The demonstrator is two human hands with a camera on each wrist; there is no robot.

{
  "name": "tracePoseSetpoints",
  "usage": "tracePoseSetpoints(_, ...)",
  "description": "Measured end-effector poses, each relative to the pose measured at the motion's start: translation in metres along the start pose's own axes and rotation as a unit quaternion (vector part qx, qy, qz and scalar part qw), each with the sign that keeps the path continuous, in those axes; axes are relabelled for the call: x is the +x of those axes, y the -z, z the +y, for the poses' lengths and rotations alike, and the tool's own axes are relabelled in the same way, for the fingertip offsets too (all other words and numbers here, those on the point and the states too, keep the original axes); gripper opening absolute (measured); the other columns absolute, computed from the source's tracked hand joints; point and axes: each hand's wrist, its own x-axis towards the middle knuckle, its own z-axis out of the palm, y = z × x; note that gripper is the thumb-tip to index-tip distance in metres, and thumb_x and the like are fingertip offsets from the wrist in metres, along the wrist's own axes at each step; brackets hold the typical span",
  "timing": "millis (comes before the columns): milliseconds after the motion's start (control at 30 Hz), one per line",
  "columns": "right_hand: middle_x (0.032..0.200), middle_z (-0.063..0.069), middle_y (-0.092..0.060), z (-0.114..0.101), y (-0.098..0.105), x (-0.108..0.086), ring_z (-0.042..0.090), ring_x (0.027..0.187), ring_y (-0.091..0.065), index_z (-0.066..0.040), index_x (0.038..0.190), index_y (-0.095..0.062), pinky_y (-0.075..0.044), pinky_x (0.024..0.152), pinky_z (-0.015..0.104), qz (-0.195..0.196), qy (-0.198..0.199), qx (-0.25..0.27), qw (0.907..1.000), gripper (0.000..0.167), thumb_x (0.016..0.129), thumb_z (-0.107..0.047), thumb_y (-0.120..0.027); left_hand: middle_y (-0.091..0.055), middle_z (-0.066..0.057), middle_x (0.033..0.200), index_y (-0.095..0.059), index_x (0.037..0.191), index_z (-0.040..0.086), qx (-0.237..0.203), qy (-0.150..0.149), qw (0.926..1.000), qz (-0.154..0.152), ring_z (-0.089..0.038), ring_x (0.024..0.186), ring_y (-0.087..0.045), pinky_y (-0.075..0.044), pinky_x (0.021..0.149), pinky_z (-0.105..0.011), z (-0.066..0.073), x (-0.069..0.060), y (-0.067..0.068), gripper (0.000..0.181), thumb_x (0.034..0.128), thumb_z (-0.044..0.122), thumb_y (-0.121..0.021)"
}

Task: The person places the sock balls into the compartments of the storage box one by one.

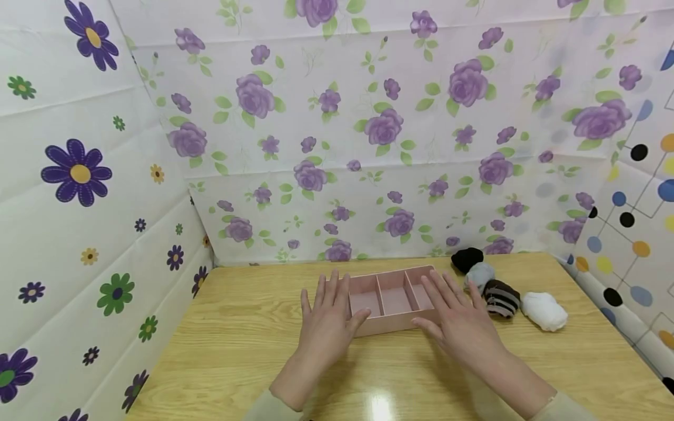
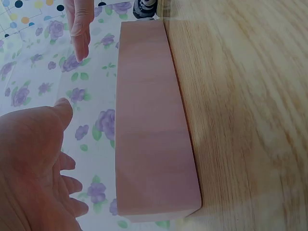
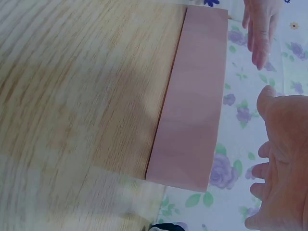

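A pink divided box sits on the wooden table, its compartments open at the top and the visible ones bare. Over its left end is my left hand, fingers spread and straight, holding nothing. My right hand is spread the same way over the right end and covers part of that compartment. Both wrist views show the box's long front wall, with the left hand and the right hand apart from it, palms down. The box's left end is hidden behind the left hand in the head view.
Right of the box lie balled-up socks: a black one, a grey one, a striped one and a white one. Flowered cloth hangs behind the wooden table, with patterned cloth along both sides.
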Motion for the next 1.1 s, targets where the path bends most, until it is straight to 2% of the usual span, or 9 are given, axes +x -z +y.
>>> tracePoseSetpoints(500,0.183,0.011,-0.022,0.010,-0.003,0.006,0.040,0.166,-0.024,-0.011,0.175,-0.030,-0.010,0.130,0.072,-0.028,-0.019,-0.003,0.9994,0.088,0.109,-0.059,-0.062,-0.014,-0.014,0.183,-0.026,0.177,0.012,-0.011,0.016,0.9996,-0.020,-0.042,0.168,-0.007,-0.002,0.127,-0.078,-0.003,0.007,-0.007,0.090,0.1105,0.067,-0.051)
tracePoseSetpoints(833,0.182,0.013,-0.024,0.016,-0.014,0.007,0.042,0.165,-0.025,-0.009,0.174,-0.034,-0.012,0.129,0.074,-0.031,-0.023,0.002,0.9993,0.086,0.110,-0.060,-0.060,-0.016,-0.016,0.183,-0.030,0.175,0.008,-0.034,0.024,0.9990,-0.018,-0.045,0.167,-0.011,-0.004,0.126,-0.080,-0.009,0.005,-0.014,0.088,0.1108,0.061,-0.058)
tracePoseSetpoints(1100,0.180,0.016,-0.028,0.018,-0.015,0.010,0.043,0.164,-0.027,-0.007,0.173,-0.036,-0.013,0.129,0.074,-0.036,-0.029,0.002,0.9989,0.085,0.109,-0.056,-0.064,-0.019,-0.019,0.182,-0.031,0.175,0.008,-0.043,0.024,0.9987,-0.013,-0.047,0.166,-0.015,-0.010,0.125,-0.081,-0.010,0.007,-0.019,0.087,0.1107,0.062,-0.057)
